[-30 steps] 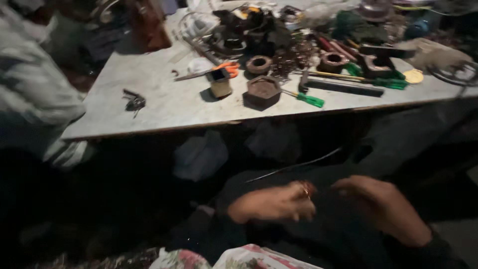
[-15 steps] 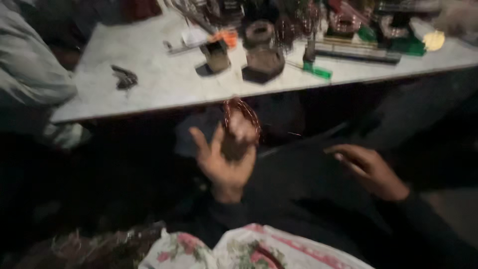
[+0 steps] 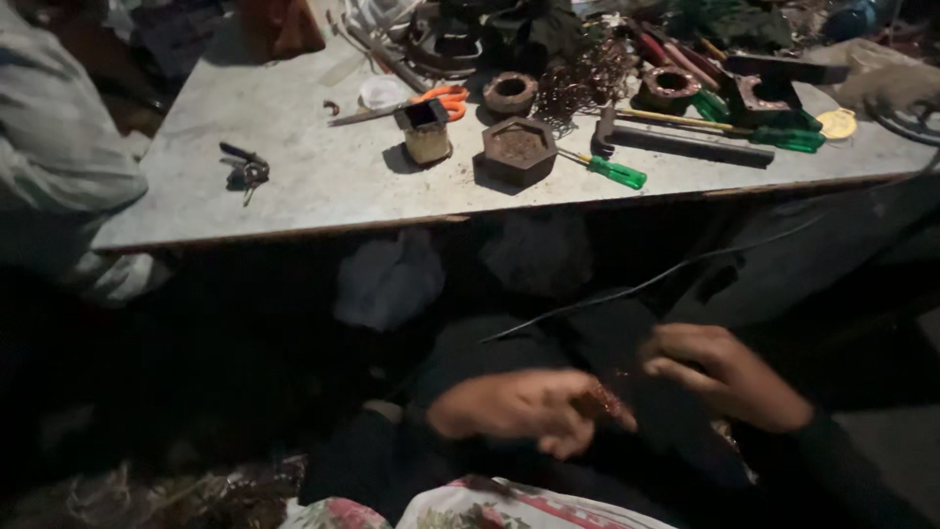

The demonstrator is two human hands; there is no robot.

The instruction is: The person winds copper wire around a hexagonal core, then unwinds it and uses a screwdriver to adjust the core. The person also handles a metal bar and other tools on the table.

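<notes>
Hands low under desk (image 3: 294,196): left hand (image 3: 519,409) pinching copper wire clump (image 3: 599,400), right hand (image 3: 729,372) loosely curled beside it.

Grey worktable (image 3: 294,191) across the top; bunch of keys (image 3: 245,174) near its left part; small square yellowish coil bobbin (image 3: 425,132) mid-table, orange-handled scissors (image 3: 446,98) just behind it; dark hexagonal block (image 3: 518,150) to the right, green-handled screwdriver (image 3: 607,168) beside it; round rusty ring (image 3: 510,93) behind; tangle of copper wire (image 3: 578,83) next to that; long dark bar (image 3: 685,147) further right; another person's light sleeve (image 3: 59,167) at left edge; floral cloth (image 3: 509,509) at bottom.
</notes>
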